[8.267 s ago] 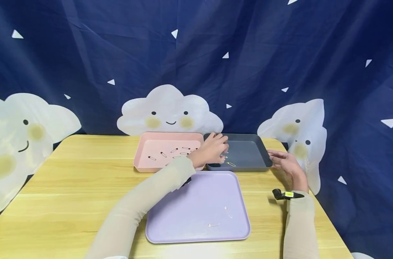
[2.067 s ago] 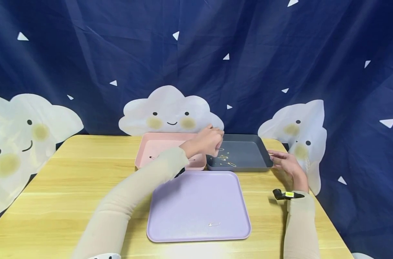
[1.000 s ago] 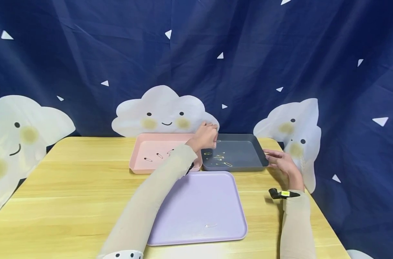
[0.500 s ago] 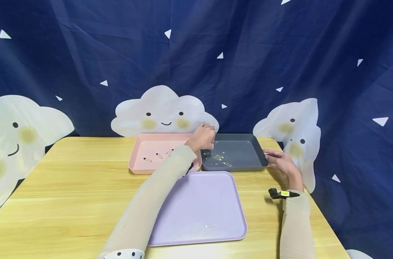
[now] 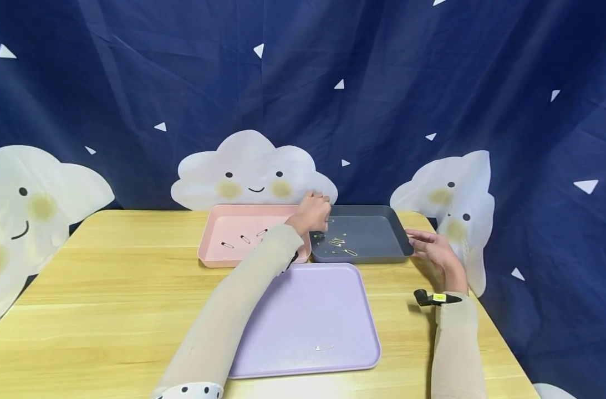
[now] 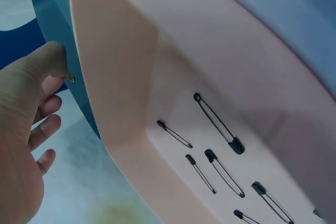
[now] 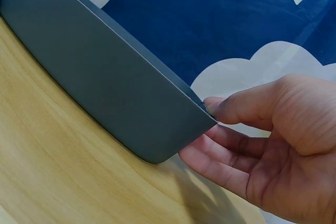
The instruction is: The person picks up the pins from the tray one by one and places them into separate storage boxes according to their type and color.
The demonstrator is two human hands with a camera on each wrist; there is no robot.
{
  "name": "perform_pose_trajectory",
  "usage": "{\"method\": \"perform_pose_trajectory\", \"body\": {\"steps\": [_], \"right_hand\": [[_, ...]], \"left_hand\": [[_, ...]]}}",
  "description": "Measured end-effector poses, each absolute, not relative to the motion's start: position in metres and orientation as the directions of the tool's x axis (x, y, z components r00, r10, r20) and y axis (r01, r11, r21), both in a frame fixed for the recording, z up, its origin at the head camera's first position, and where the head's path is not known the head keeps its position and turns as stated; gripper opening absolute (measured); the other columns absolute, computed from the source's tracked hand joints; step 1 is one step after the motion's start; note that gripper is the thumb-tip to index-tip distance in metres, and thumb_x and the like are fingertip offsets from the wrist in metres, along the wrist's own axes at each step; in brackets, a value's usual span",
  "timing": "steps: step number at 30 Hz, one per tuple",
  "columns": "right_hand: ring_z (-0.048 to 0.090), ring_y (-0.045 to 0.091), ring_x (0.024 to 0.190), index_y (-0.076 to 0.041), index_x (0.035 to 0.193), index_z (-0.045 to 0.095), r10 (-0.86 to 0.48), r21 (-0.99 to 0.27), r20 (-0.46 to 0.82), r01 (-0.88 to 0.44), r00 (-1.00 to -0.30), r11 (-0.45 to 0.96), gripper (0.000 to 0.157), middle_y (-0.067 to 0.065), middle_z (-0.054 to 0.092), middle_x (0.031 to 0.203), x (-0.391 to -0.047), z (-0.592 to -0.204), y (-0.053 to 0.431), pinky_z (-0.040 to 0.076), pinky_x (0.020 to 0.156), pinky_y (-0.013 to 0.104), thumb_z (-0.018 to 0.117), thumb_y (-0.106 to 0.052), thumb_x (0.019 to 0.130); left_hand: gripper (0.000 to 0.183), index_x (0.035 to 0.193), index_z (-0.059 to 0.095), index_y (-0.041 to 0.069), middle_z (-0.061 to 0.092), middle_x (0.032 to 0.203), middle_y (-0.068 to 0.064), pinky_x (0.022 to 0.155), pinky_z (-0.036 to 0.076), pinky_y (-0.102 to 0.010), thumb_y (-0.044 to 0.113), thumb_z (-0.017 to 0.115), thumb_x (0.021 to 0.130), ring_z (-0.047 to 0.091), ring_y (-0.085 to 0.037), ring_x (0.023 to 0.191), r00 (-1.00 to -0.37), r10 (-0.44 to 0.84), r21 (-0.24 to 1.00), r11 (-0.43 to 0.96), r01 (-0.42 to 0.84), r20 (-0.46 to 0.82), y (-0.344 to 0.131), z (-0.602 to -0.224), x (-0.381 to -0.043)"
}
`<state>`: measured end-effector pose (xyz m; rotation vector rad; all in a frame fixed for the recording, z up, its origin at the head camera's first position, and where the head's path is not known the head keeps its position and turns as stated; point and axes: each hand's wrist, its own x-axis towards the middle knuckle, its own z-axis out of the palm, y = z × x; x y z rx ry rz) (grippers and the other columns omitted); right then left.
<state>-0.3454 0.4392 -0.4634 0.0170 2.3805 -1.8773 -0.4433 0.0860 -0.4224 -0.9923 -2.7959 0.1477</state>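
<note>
Above the left side of the dark grey tray (image 5: 375,235), my left hand (image 5: 311,213) is bent over. In the left wrist view a tiny gold end of a safety pin (image 6: 71,78) pokes out under the thumb; the fingers hide the remainder. My right hand (image 5: 436,252) grips the grey tray's right end, thumb at the rim and fingers against the outer wall, clear in the right wrist view. Several gold safety pins (image 5: 350,252) lie in the grey tray. Beside it, the pink tray (image 5: 225,224) has several black-headed safety pins (image 6: 219,124), partly hidden by my left arm in the head view.
In front of both trays lies a flat lilac tray (image 5: 307,310), bearing one pale safety pin (image 5: 325,347) close to its near edge. All three trays are on a wooden table (image 5: 108,299). A blue curtain (image 5: 372,122) with cloud prints hangs right behind the table.
Since the oldest frame, one of the two pins on the lilac tray has gone and more gold pins show in the grey tray. During the last half second, both hands have hardly moved.
</note>
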Motion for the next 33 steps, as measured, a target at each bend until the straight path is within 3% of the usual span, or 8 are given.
{"method": "perform_pose_trajectory", "body": {"steps": [19,33], "right_hand": [[0.071,0.001,0.088,0.01,0.145,0.047,-0.058,-0.972,-0.099,0.084,-0.993,0.219,0.05,-0.018,0.075,0.103,-0.347,-0.4627,0.4383,0.059,0.076,0.022,0.06,-0.007,0.1],[0.071,0.002,0.086,0.009,0.145,0.048,-0.048,-0.97,-0.103,0.09,-0.994,0.225,0.048,-0.016,0.076,0.101,-0.3446,-0.4609,0.4368,0.059,0.075,0.023,0.059,-0.006,0.101]], "left_hand": [[0.024,0.084,0.075,0.025,0.065,0.111,0.004,0.11,0.036,-0.043,0.045,0.084,0.076,0.056,-0.021,0.115,-0.796,0.6,-0.163,0.795,0.585,0.072,0.0832,-0.4277,-0.443],[0.015,0.083,0.076,0.023,0.065,0.108,0.003,0.104,0.039,-0.041,0.036,0.081,0.077,0.058,-0.022,0.113,-0.789,0.607,-0.145,0.793,0.592,0.095,0.0782,-0.4268,-0.4437]]}}
